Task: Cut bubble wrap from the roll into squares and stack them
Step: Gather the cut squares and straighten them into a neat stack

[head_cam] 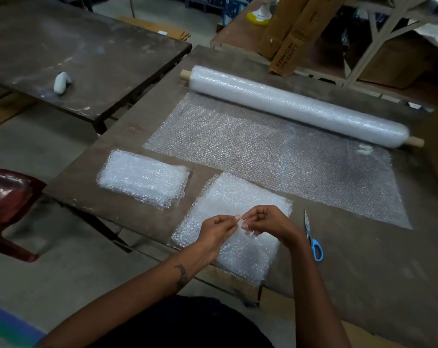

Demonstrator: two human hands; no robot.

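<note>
A long roll of bubble wrap [298, 106] on a wooden core lies across the far side of the brown table [363, 259], with a sheet [275, 151] unrolled from it toward me. A cut piece of bubble wrap [240, 194] lies at the near edge. My left hand [218, 234] and my right hand [268, 222] meet above it, and the fingertips of both pinch its film at the middle. A stack of cut pieces [142, 178] sits to the left. Blue-handled scissors [313, 237] lie on the table, right of my right wrist.
A second dark table [87, 51] stands at the left with a small white object [61, 82] on it. A red plastic chair [9, 197] stands at the left. Cardboard boxes [295, 33] and shelving stand beyond the roll.
</note>
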